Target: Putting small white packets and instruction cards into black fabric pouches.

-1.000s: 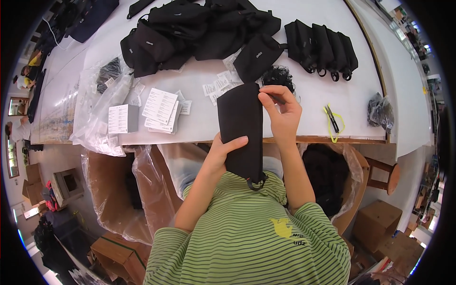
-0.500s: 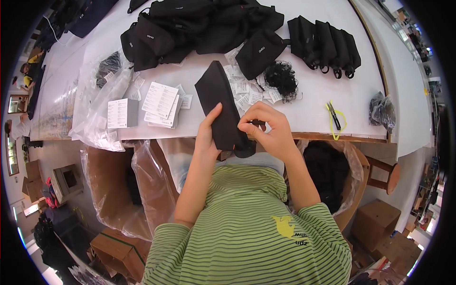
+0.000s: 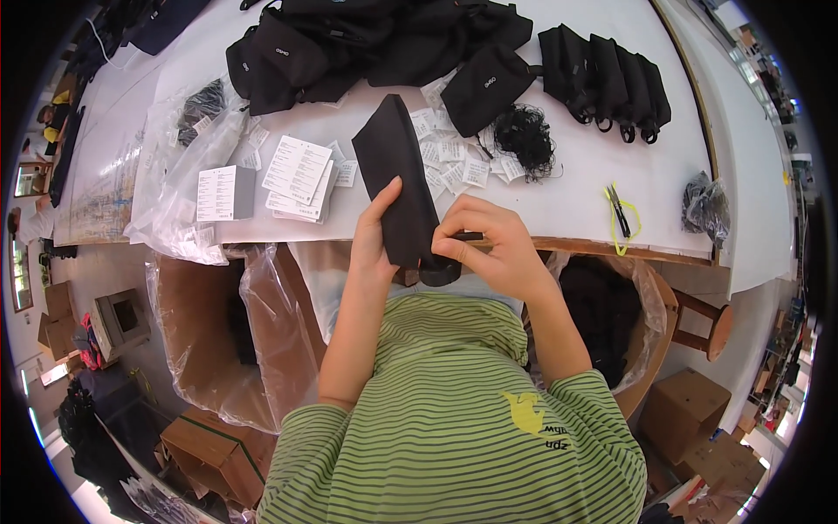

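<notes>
A slim black fabric pouch (image 3: 390, 148) is held up tilted over the table's near edge. My left hand (image 3: 375, 231) grips its lower left part, thumb lying along the front face. At the pouch's lower right edge my right hand (image 3: 496, 243) pinches with thumb and forefinger. A small dark strip shows among its curled fingers; its kind cannot be made out. Beneath that pinch, the pouch's bottom end bulges in a rounded black fold (image 3: 441, 273), with a small orange tab beside it.
Behind lie a heap of black pouches (image 3: 384, 44), a row of pouches (image 3: 602, 83), a tangle of black cords (image 3: 524, 144) and loose white labels (image 3: 454, 157). White card stacks (image 3: 297, 170) stand left, snips with a yellow cord (image 3: 620, 214) right. Plastic-lined cartons (image 3: 201, 349) sit below.
The pouch and both hands sit slightly higher and further left in view, while the table's things have shifted a little. Both hands keep their hold, the right still pinching the lower edge.
</notes>
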A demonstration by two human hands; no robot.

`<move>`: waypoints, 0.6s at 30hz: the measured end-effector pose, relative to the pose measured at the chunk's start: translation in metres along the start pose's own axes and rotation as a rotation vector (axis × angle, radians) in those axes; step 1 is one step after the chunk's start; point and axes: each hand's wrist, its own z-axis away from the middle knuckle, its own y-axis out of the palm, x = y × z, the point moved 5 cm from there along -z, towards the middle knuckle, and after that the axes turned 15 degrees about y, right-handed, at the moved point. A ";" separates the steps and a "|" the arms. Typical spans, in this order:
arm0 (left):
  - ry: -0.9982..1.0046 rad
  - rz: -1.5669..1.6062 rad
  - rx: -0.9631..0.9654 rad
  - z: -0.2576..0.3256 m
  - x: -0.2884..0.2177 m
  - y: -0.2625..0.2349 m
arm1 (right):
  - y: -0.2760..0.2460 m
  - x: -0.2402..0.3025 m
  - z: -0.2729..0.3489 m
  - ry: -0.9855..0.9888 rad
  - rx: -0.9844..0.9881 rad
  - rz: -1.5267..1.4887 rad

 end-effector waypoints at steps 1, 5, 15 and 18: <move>0.000 -0.001 -0.001 0.001 0.000 0.000 | 0.000 -0.001 0.000 0.044 0.004 -0.053; 0.154 -0.249 0.063 0.013 -0.008 0.022 | -0.015 0.000 0.001 0.048 -0.162 0.012; 0.272 -0.620 -0.037 0.034 -0.007 0.035 | -0.041 -0.019 -0.003 -0.079 -0.731 0.494; 0.298 -0.644 -0.046 0.031 -0.006 0.028 | -0.035 -0.020 0.002 -0.190 -0.650 0.483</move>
